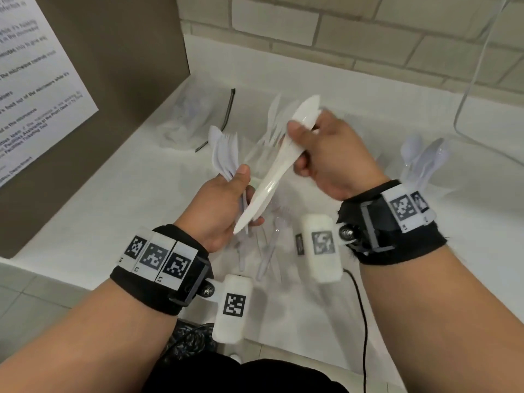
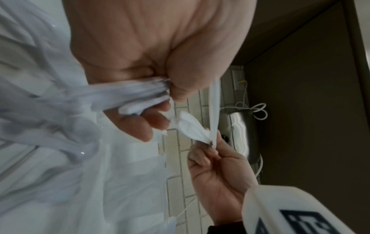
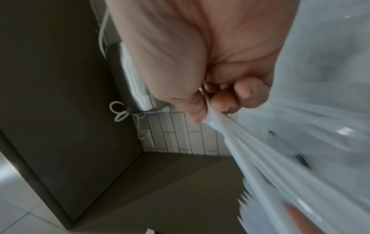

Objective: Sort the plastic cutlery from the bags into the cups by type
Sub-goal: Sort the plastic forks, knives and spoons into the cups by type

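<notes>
My left hand [image 1: 246, 191] grips a bundle of white cutlery [image 1: 224, 154] by the handles, and fork tines show at its top. My right hand [image 1: 300, 143] pinches a stack of white spoons [image 1: 279, 163] near the bowl end. The stack slants down across my left fingers. In the left wrist view the bundle [image 2: 138, 93] sits in my left fist, and my right hand [image 2: 216, 166] holds the spoon [image 2: 192, 126]. The right wrist view shows the spoon handles [image 3: 242, 142] running out of my grip. A clear cup of forks [image 1: 272, 129] stands behind. A clear cup of spoons [image 1: 422, 163] stands at the right.
A crumpled clear bag [image 1: 184, 117] with a black zip strip lies at the back left of the white counter [image 1: 127, 177]. Loose clear cutlery [image 1: 269, 248] lies below my hands. A brown panel with a notice [image 1: 42, 80] is at the left, and a black cable [image 1: 363, 307] at the front right.
</notes>
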A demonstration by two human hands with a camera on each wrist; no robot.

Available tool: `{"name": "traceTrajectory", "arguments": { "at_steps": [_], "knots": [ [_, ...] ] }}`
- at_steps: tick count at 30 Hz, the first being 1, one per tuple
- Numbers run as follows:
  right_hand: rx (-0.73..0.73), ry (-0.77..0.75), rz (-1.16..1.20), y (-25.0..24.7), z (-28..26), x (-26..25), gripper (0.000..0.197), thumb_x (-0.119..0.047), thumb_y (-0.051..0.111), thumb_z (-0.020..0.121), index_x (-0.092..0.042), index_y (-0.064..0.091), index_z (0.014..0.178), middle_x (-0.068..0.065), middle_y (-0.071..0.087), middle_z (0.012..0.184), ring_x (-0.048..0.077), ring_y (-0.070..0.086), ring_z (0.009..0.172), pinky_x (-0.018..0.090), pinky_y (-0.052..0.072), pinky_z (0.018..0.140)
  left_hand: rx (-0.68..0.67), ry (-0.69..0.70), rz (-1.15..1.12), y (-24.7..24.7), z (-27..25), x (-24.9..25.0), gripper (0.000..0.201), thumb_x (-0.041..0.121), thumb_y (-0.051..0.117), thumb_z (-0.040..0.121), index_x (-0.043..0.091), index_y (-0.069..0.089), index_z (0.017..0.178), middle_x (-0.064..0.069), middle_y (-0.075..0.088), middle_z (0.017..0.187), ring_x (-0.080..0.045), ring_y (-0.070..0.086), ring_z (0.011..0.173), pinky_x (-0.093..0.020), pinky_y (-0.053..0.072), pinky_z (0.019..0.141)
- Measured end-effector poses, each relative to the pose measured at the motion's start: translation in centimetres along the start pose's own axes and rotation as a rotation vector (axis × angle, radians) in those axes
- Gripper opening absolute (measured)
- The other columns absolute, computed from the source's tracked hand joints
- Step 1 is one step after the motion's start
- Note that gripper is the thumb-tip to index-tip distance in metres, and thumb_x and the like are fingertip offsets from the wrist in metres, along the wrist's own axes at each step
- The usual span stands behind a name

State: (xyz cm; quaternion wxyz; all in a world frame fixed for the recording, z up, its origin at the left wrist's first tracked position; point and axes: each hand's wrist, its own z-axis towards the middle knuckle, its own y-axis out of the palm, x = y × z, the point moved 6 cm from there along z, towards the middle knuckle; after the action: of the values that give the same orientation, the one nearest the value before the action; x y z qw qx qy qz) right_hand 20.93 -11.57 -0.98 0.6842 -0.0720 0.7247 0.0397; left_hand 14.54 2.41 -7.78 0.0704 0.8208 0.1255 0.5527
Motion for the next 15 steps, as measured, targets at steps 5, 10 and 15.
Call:
{"name": "traceTrajectory", "arguments": {
  "at_steps": [5,10,15],
  "knots": [
    [0.287,-0.343,-0.117,-3.8,2.6,-5.4,0.013,-0.021,0.052,0.096,-0.02,0.042,0.087,0.007,0.061,0.085,0.011,0.05,0.053,0.028,0.046,0.051,0.027,0.028,-0.066,-1.0,0.9,1.1,0.025,0.034,0.046,0.098,0.013,0.052,0.087,0.001,0.048,0.066,-0.012,0.052,0.049,-0.029,0.054,0.053],
    [0.355,-0.562,-0.492,-2.7,4.8,-7.1,0.011,-0.023,0.05,0.096,-0.014,0.045,0.101,-0.017,0.045,0.074,-0.008,0.053,0.062,0.006,0.038,0.059,0.015,0.036,-0.062,-0.9,1.2,1.7,0.024,0.037,0.047,0.097,0.015,0.051,0.091,0.003,0.046,0.063,-0.011,0.043,0.048,-0.025,0.045,0.047],
    [0.264,-0.563,-0.63,-0.9,7.0,-5.1,0.033,-0.022,0.052,0.095,0.002,0.046,0.117,-0.01,0.046,0.07,0.0,0.044,0.057,0.005,0.031,0.051,-0.062,0.027,-0.03,-0.7,1.4,1.9,0.024,0.037,0.054,0.092,0.014,0.047,0.086,0.003,0.041,0.064,-0.01,0.036,0.048,-0.022,0.036,0.044]
  ]
}}
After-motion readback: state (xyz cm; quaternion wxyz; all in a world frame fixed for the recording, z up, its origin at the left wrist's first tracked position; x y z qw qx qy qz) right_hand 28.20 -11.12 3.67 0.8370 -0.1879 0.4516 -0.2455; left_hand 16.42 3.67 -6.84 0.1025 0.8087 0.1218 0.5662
